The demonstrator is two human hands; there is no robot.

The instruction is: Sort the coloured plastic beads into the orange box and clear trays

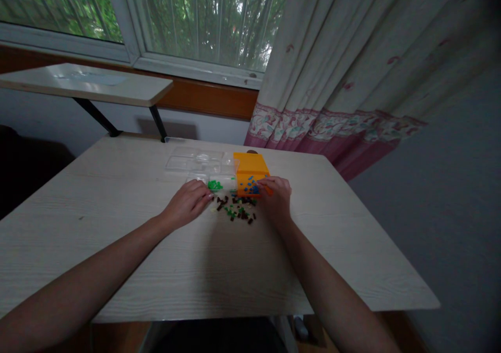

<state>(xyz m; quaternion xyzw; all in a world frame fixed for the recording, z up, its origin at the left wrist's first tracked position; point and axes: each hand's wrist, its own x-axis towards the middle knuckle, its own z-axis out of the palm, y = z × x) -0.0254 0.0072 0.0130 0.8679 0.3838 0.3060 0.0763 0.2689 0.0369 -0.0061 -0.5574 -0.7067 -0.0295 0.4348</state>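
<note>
A scatter of small dark and green pieces (237,209) lies on the pale wooden table (117,227) between my hands. My left hand (189,202) rests palm down just left of the scatter, fingers curled together with their tips touching its edge near a small green heap (214,185). My right hand (276,199) lies at the scatter's right side, fingers bent and pinched against the front of an orange box (250,171) that holds blue pieces (249,185). What the fingers hold, if anything, is too small to see.
A clear plastic compartment tray (195,162) sits behind the pieces, left of the orange box. A smaller white table (90,84) stands at the back left under the window. A curtain (352,81) hangs at the right. The table's right edge drops to the floor.
</note>
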